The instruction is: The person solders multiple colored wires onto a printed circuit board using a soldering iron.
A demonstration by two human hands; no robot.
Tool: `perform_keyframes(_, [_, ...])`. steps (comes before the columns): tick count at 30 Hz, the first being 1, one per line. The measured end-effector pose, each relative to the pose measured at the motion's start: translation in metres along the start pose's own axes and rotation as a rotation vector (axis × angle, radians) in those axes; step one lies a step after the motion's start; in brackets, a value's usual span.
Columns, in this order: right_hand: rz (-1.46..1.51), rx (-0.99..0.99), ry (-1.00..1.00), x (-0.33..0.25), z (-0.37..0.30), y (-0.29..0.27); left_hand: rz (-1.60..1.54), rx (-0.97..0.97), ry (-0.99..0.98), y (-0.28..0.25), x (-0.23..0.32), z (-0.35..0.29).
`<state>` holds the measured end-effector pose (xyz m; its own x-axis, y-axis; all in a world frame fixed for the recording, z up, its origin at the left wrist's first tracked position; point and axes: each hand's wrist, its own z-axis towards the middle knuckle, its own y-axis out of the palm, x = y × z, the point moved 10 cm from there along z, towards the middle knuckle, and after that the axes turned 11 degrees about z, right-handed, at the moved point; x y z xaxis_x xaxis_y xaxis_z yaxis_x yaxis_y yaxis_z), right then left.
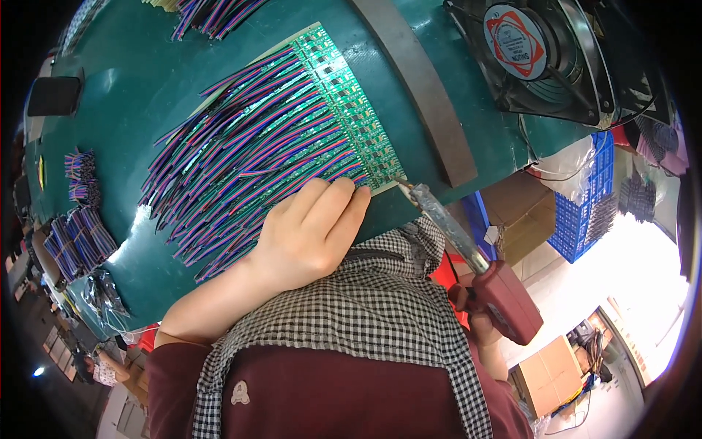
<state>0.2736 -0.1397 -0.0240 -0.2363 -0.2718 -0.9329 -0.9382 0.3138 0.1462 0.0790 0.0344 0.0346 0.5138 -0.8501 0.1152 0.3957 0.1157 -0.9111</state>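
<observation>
Right hand (pixel 484 329) is gripping a dark red soldering gun (pixel 508 301) at the lower right, grip closing around the handle, partly hidden behind it. Metal barrel is pointing up-left, tip sitting at the near right corner of the green circuit board panel (pixel 358 117); can't tell whether it's touching.

Panel is lying flat on the green counter (pixel 124 146), ahead of the person, running diagonally. Rows of black, red and blue wires (pixel 241 157) are fanning out left from it, covering much of the area beside the chips.

Left hand (pixel 311 228) is resting over the wires nearest the person, fingers bending toward the panel's near end, knuckles up. Thumb and fingertips aren't showing clearly, so can't tell if that grip is pinching a wire or only pressing.

Dark curved bar (pixel 420 88) is lying right of the panel, well apart from the fan (pixel 545 62) at upper right. Tied wire bundles (pixel 82 241) are sitting at the counter's left side.
</observation>
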Motion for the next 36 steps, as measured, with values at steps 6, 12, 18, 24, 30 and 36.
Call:
perform_keyframes(6, [-0.329,0.007,-0.057,0.015,-0.016,-0.018,-0.092,0.015,-0.055,0.001,-0.009,0.001])
perform_keyframes(12, [-0.219,0.012,0.012,0.026,-0.019,-0.024,-0.169,0.014,-0.064,0.0,-0.011,0.002])
perform_keyframes(18, [-0.375,-0.035,-0.03,0.019,-0.015,-0.017,-0.172,0.001,-0.07,0.002,-0.011,0.002])
perform_keyframes(24, [-0.385,-0.048,-0.05,0.01,-0.007,-0.009,-0.197,0.013,-0.097,0.001,-0.011,0.005])
perform_keyframes(30, [-0.294,-0.013,-0.051,0.01,-0.001,-0.008,-0.186,0.029,-0.106,-0.001,-0.01,0.006])
perform_keyframes(36, [-0.384,-0.059,-0.109,0.011,-0.012,-0.012,-0.057,-0.002,-0.025,0.001,-0.005,0.004])
